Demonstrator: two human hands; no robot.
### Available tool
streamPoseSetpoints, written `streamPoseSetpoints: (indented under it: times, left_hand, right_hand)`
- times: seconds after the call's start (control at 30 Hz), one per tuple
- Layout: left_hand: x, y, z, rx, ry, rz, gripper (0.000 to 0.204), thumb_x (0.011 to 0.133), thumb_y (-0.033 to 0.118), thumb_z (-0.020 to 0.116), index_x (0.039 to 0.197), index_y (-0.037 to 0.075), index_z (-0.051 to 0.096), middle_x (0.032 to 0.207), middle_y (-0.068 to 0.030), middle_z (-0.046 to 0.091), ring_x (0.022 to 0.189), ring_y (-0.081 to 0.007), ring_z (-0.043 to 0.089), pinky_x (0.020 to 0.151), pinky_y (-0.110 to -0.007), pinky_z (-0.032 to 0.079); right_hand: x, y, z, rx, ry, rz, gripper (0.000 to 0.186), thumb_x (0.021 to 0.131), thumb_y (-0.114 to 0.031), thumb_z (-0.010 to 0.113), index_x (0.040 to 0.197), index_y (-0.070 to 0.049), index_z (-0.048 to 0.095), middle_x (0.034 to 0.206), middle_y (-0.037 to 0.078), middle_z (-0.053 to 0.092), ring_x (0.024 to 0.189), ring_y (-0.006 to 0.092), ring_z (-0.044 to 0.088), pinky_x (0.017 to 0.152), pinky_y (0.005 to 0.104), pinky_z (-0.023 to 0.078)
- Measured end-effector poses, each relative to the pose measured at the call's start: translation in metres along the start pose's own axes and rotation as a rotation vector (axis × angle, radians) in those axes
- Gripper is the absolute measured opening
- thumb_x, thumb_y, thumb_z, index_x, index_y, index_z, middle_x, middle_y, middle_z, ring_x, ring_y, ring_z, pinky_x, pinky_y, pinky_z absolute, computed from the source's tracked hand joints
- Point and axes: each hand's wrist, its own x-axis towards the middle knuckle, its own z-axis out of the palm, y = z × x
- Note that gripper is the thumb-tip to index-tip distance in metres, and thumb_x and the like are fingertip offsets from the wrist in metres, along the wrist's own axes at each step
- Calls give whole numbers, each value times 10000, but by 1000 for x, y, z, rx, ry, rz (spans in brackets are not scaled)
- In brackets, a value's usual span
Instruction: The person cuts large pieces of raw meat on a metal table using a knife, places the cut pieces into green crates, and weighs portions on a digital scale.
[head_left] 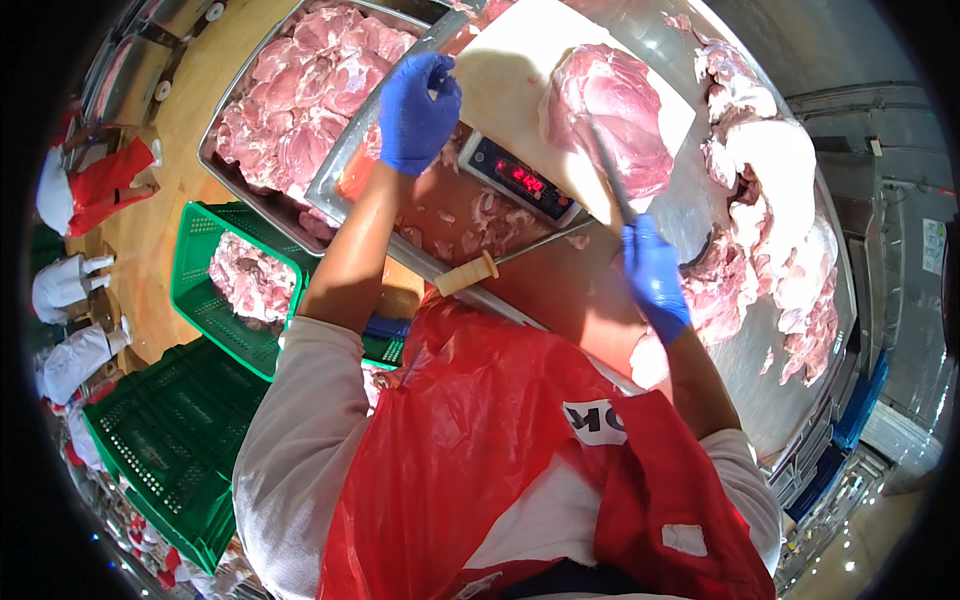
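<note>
the right hand (655, 278) grips a knife (607, 168), seemingly trimming the meat (632, 112), which the empty, half-curled left hand (415, 118) should next steady.

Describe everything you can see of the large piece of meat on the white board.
The piece of meat is a thick, rounded slab, pink to red, with a moist-looking sheen and paler streaks and edges. It lies broad side up on the white board, toward the board's right end. The knife in the right hand overlaps its lower left part in this view; whether the blade cuts in cannot be told. The left hand is apart from it.
</note>
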Motion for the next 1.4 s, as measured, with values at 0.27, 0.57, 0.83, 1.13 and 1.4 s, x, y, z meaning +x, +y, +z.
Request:
streamPoseSetpoints:
  times: [0.27, 0.57, 0.83, 1.13, 1.4]
  left_hand:
    - [-49, 42, 73, -39, -298, 187, 269, 797, 183, 751, 1019, 37, 707, 927, -136, 676, 807, -279, 667, 733, -372, 536]
    - [-53, 24, 107, -55, -282, 153, 126, 798, 205, 671, 769, 87, 638, 749, -149, 621, 729, -363, 635, 675, -476, 506]
    - [-37, 17, 97, 26, -354, 84, 158, 809, 250, 682, 823, 92, 681, 801, -169, 658, 760, -365, 649, 694, -484, 509]
    - [-24, 7, 50, 36, -301, 25, 191, 795, 203, 688, 747, 25, 637, 742, -197, 656, 719, -396, 653, 643, -458, 505]
    - [-9, -7, -13, -238, -246, -262, 157, 813, 149, 680, 781, -4, 692, 649, -59, 626, 610, -100, 575, 564, -286, 464]
  right_hand:
    - [89, -36, 72, 520, 41, 54, 154, 994, -129, 397, 983, 10, 464, 844, 312, 630, 800, 471, 649, 685, 545, 483]
    - [52, -32, 19, -244, -269, 26, 180, 901, -9, 442, 1060, 73, 423, 863, 375, 620, 804, 522, 646, 703, 576, 520]
    - [133, -66, 50, -176, -139, -114, 197, 901, -32, 457, 1056, 70, 522, 932, 345, 652, 869, 499, 652, 758, 571, 519]
    - [2, 44, -16, -81, -539, 137, 244, 1055, -196, 341, 1088, -8, 493, 810, 210, 653, 663, 372, 658, 538, 437, 505]
    - [-36, 26, -9, -368, 135, -348, 166, 982, -176, 550, 1053, -26, 566, 605, 89, 547, 414, 230, 501, 405, 377, 398]
